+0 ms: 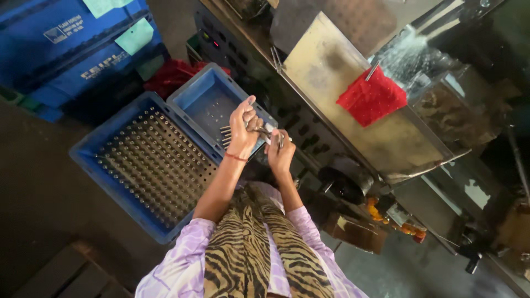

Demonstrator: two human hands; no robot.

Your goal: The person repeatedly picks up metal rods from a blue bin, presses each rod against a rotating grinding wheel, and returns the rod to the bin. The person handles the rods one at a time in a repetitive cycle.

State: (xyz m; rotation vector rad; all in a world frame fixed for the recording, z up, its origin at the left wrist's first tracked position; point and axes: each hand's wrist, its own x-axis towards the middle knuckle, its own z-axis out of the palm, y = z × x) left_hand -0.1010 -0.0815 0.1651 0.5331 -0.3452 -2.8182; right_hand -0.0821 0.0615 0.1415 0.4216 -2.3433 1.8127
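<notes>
Head view: metal rods (264,132) held between left hand (243,128) and right hand (280,151).

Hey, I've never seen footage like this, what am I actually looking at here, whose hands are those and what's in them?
This is one picture from a camera worn on a person's head, looking down at their own two bare hands. The left hand and right hand together hold a few thin grey metal rods over a small, mostly empty blue plastic crate. Beside it, a bigger blue plastic crate is packed with upright metal pins. To the right is a worn metal machine table with a red cloth on it.
</notes>
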